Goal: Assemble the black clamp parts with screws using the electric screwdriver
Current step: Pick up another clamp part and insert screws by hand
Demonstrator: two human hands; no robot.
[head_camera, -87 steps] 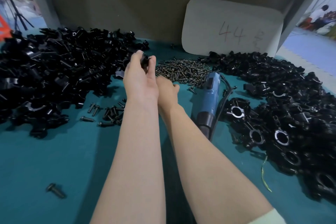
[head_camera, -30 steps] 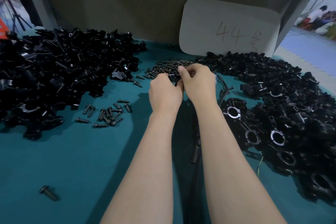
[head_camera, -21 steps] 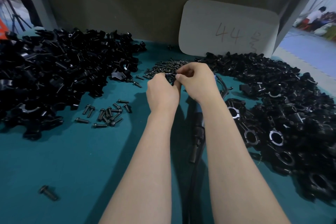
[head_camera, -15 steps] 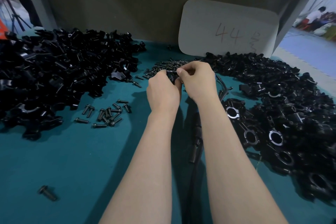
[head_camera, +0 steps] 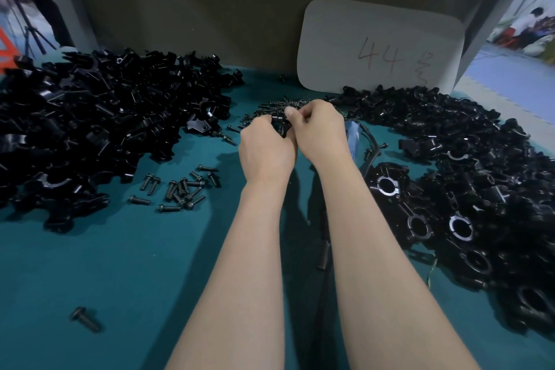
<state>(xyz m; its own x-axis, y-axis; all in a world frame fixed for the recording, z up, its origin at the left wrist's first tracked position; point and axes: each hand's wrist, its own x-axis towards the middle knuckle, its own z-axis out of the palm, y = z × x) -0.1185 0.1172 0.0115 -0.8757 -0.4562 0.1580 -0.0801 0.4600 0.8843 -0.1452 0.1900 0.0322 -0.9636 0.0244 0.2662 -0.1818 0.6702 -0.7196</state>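
Nearest, lower left of frame: a single screw (head_camera: 85,319) lies alone on the teal desk (head_camera: 120,264), well apart from everything else, probably a stray. Both forearms run up the centre of the frame. Between and under them lies the electric screwdriver (head_camera: 352,138); only a strip of its blue body shows just right of the right wrist, with its dark cable trailing toward the bottom edge. Judgement: it is parked within reach because it is not yet needed. Left of the forearms, a small scatter of loose screws (head_camera: 180,189) sits near the edge of the left heap (head_camera: 90,117) of separate black parts. At centre the left hand (head_camera: 265,147) and right hand (head_camera: 319,129) are pressed together, fingers of both curled around one clamp part (head_camera: 280,125) held just above the desk. The left hand seems to steady it while the right thumb and fingertips work at its top, likely seating a screw by hand. The screw itself is hidden, so I cannot tell. Directly behind the hands is the screw pile (head_camera: 270,108), close for quick picking. Right of frame: the right heap (head_camera: 465,183) shows closed rings, apparently finished clamps. Farthest, upper right, a white card (head_camera: 378,48) marked "44" leans on the back wall.
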